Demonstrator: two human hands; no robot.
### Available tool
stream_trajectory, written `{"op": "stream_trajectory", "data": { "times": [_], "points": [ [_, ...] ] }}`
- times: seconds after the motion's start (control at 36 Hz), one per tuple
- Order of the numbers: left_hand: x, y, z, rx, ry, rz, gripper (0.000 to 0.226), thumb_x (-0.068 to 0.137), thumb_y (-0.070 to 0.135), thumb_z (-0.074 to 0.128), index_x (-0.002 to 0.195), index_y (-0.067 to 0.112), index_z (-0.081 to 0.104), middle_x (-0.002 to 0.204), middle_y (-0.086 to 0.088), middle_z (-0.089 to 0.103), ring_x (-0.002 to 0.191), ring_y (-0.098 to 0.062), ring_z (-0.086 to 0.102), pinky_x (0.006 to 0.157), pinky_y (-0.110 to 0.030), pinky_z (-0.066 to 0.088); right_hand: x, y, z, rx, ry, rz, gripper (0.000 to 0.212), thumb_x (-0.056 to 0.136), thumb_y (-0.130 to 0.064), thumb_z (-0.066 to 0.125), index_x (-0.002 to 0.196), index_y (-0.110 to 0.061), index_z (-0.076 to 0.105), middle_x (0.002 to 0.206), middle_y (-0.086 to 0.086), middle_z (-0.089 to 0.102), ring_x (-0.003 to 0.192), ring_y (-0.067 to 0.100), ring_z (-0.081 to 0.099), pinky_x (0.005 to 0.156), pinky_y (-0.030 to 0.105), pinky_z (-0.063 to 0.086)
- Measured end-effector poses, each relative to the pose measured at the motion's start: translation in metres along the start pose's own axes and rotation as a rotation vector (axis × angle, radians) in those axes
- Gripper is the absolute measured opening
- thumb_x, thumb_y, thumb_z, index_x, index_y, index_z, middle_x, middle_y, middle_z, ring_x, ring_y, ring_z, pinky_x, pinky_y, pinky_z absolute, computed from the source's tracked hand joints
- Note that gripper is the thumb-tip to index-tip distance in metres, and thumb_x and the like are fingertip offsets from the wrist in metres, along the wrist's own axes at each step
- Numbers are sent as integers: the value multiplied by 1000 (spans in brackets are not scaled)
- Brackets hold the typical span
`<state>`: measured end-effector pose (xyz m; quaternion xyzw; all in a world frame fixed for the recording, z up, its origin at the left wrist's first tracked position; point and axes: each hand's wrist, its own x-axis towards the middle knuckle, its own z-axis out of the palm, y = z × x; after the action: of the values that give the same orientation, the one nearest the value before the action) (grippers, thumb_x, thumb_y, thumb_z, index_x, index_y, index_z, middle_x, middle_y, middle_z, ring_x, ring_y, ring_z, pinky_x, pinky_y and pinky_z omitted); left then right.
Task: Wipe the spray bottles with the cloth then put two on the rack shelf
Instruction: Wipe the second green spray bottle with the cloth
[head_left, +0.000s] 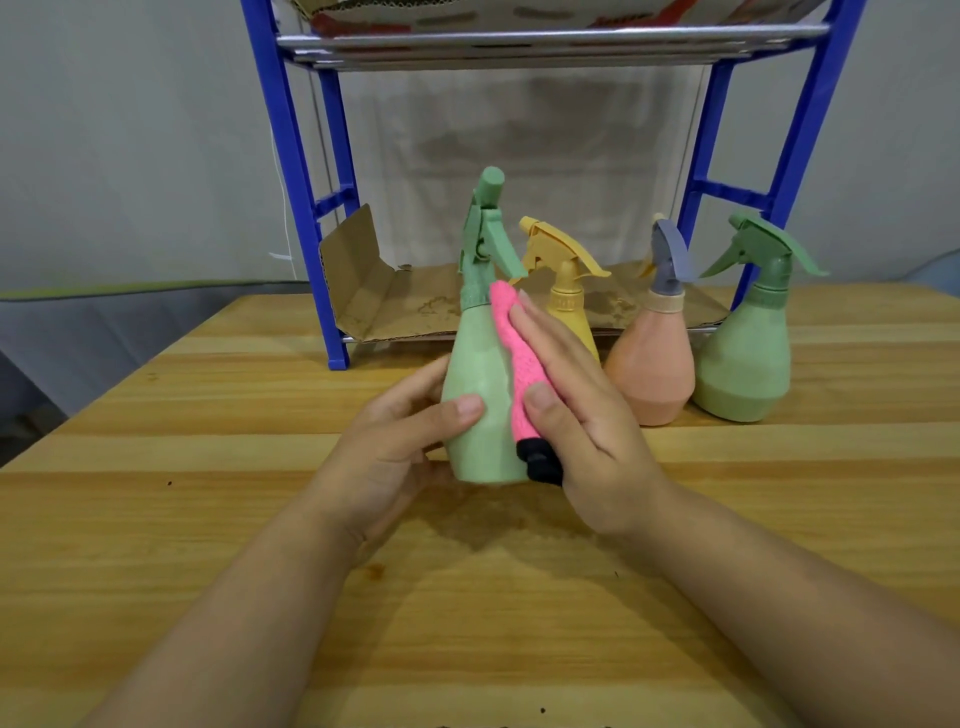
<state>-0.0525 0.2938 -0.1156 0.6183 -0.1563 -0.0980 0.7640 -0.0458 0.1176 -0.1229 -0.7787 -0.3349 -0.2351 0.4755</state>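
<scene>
Spray bottle, pale green (480, 400), held tilted just above the tabletop (208, 467) in front of me. My left hand (400, 447) grips its body, thumb across the front. My right hand (582, 415) presses the pink cloth (517, 364) flat against the bottle's right side, thumb pinching the cloth's lower edge. Behind stand a yellow bottle (569, 291), a peach bottle (652, 364) and a second green bottle (745, 358), near the blue rack (291, 171); its cardboard-lined lower shelf (395, 306) holds no bottle that I can see. Step in hand: wiping. I judge the next move calls for turning the bottle to reach its unwiped side.
</scene>
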Motion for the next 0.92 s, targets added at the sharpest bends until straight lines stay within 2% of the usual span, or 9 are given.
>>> {"op": "stream_trajectory", "data": {
  "times": [0.11, 0.22, 0.33, 0.44, 0.56, 0.64, 0.78, 0.83, 0.92],
  "points": [
    [1, -2, -4, -122, 5, 11, 78, 52, 29, 82, 125, 11, 57, 118, -17, 62, 100, -32, 62, 70, -45, 57, 3, -5, -3, 303, 7, 93, 58, 98, -51, 36, 150, -26, 26, 156, -6, 33, 134, -1, 38, 110, 36, 36],
    [4, -6, 1, -128, 35, -45, 64, 60, 31, 68, 120, 9, 61, 115, -19, 62, 102, -34, 58, 82, -50, 49, 0, -2, -1, 151, 29, 101, 56, 100, -36, 35, 151, -17, 24, 157, -7, 29, 144, 4, 24, 120, 40, 23],
    [1, -6, 5, 64, -3, -64, 46, 71, 39, 65, 115, 23, 65, 105, -2, 71, 95, -20, 65, 73, -38, 54, -3, 1, 1, 7, 30, 63, 58, 99, -34, 34, 151, -12, 25, 158, -4, 27, 145, 6, 22, 119, 34, 23],
    [1, -7, 3, 122, -4, -46, 59, 63, 41, 74, 119, 28, 62, 112, -4, 70, 100, -26, 66, 80, -44, 53, -3, 2, 2, -21, 11, 49, 57, 99, -34, 35, 151, -12, 26, 158, -3, 27, 145, 7, 23, 118, 37, 25],
    [2, -4, 0, -25, 25, 30, 72, 58, 28, 75, 127, 19, 54, 110, -7, 69, 92, -24, 69, 66, -40, 56, 0, 2, 0, 122, 19, 60, 55, 99, -34, 35, 150, -16, 26, 156, -5, 31, 144, 8, 26, 118, 40, 26],
    [1, -2, 3, -131, 24, 39, 62, 62, 18, 71, 122, 9, 55, 101, -12, 68, 84, -24, 67, 58, -34, 55, 1, -1, -1, 287, 24, 108, 54, 99, -44, 39, 148, -24, 27, 153, -7, 35, 143, 8, 29, 118, 40, 25],
    [2, -5, 4, 76, -34, 19, 57, 73, 35, 65, 128, 31, 55, 122, 0, 65, 105, -22, 65, 76, -38, 56, -2, 2, 0, 73, 46, 98, 53, 100, -35, 33, 151, -23, 22, 153, -14, 32, 142, 1, 26, 117, 27, 25],
    [2, -5, 4, 121, -32, 6, 64, 67, 42, 70, 129, 38, 53, 120, 4, 66, 103, -20, 66, 79, -40, 55, -4, 3, 1, -26, 29, 75, 57, 99, -38, 33, 152, -19, 20, 156, -10, 27, 145, 2, 21, 118, 27, 22],
    [2, -4, 4, 106, -4, 27, 65, 66, 34, 73, 129, 35, 54, 119, 1, 67, 101, -23, 67, 79, -43, 54, -3, 3, 0, -51, 8, 41, 60, 99, -44, 33, 152, -18, 19, 158, -6, 25, 145, 3, 20, 119, 26, 21]
  ]
}}
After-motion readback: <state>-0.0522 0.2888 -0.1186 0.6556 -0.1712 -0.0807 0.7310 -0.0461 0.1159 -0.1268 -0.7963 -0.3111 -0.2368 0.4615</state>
